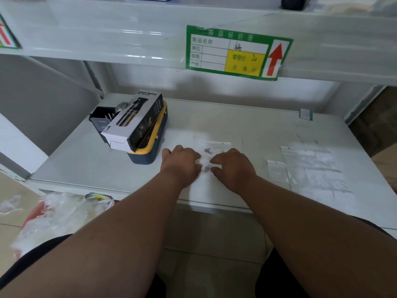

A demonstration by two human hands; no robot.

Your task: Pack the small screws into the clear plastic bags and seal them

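We find both hands, left hand [182, 161] and right hand [233, 165], pinching a small clear plastic bag [207, 161] flat on the white shelf [86, 160], probably sealing; small metal screws [206, 150] lie just beyond.

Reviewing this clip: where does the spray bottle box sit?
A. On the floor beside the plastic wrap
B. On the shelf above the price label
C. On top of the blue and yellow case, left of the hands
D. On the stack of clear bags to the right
C: the spray bottle box lies tilted across the blue and yellow case on the shelf, left of the left hand.
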